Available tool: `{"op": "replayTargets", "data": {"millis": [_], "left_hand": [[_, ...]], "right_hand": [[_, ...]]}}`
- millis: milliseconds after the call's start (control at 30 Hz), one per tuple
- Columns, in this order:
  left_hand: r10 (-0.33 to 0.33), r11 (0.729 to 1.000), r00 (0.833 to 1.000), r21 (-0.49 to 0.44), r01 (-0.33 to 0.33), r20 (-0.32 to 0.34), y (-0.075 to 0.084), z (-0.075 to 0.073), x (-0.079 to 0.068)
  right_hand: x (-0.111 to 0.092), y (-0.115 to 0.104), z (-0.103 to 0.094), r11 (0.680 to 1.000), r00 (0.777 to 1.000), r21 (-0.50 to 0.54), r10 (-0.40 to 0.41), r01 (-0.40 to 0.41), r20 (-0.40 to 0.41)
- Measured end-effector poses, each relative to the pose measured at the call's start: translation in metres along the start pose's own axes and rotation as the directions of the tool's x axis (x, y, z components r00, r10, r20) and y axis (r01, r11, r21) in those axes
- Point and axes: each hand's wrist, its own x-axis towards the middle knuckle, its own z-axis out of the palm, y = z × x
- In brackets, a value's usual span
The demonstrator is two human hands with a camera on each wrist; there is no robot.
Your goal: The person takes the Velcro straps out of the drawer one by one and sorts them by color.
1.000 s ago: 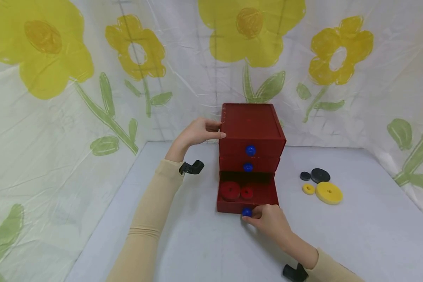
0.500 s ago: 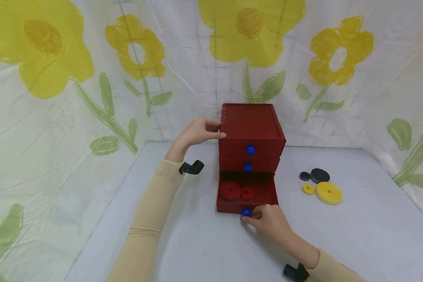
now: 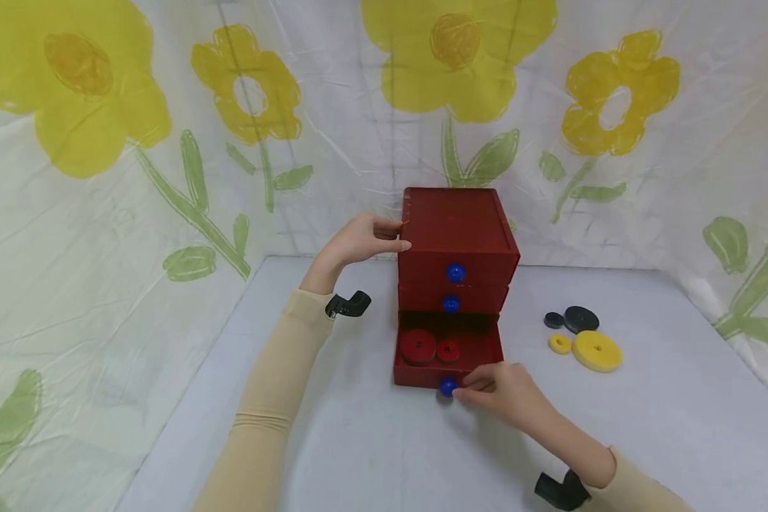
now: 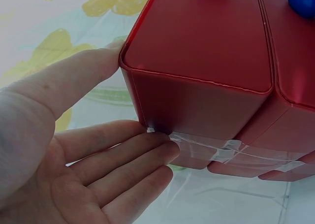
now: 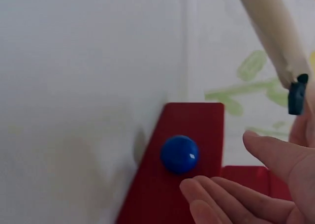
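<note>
A red three-drawer cabinet (image 3: 456, 220) stands on the table, its bottom drawer (image 3: 416, 376) pulled out. Inside that drawer lie a large red disc (image 3: 419, 347) and a small red disc (image 3: 448, 351), each with a centre hole. My left hand (image 3: 360, 240) rests at the cabinet's upper left edge; in the left wrist view its fingers are straight, thumb and fingertips right at the red side. Close beside the drawer's round blue knob (image 3: 448, 387) is my right hand (image 3: 510, 392). In the right wrist view its thumb and fingers stand apart, with the knob (image 5: 179, 154) outside them.
To the right of the cabinet lie a large yellow disc (image 3: 597, 350), a small yellow disc (image 3: 560, 344), a large black disc (image 3: 581, 320) and a small black disc (image 3: 554, 320). A flowered white sheet (image 3: 333, 85) hangs behind the table. Two more blue knobs mark the upper drawers.
My right hand has let go of the blue knob and drawn slightly to the right, its fingers spreading. The left hand, the drawer and the discs stay where they were.
</note>
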Motion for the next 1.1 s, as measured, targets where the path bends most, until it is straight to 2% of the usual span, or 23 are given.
{"op": "replayTargets", "data": {"millis": [100,400,633,733,967,1100], "left_hand": [[0.002,1.0,1.0,0.001,-0.002,-0.001,0.0,0.0,0.0],[0.005,1.0,1.0,0.003,-0.005,-0.013,-0.001,0.0,-0.001],[0.004,1.0,1.0,0.004,-0.004,-0.009,-0.002,0.0,-0.001],[0.004,1.0,1.0,0.005,-0.004,-0.007,-0.002,0.0,-0.001],[0.01,1.0,1.0,-0.005,-0.01,-0.005,-0.003,0.0,0.0],[0.013,1.0,1.0,-0.004,-0.013,-0.007,-0.003,0.0,0.0]], "right_hand": [[0.002,-0.003,-0.012,1.0,1.0,0.02,-0.01,0.01,0.021],[0.016,-0.007,-0.035,0.998,0.998,0.0,-0.062,0.062,0.001],[0.034,-0.003,-0.044,0.999,0.996,-0.004,-0.032,0.033,0.082],[0.042,0.001,-0.045,1.0,0.995,0.0,-0.018,0.018,0.1],[0.06,0.012,-0.037,0.999,0.995,0.002,0.041,-0.041,0.088],[0.069,0.018,-0.029,1.0,0.997,0.001,0.02,-0.02,0.076]]}}
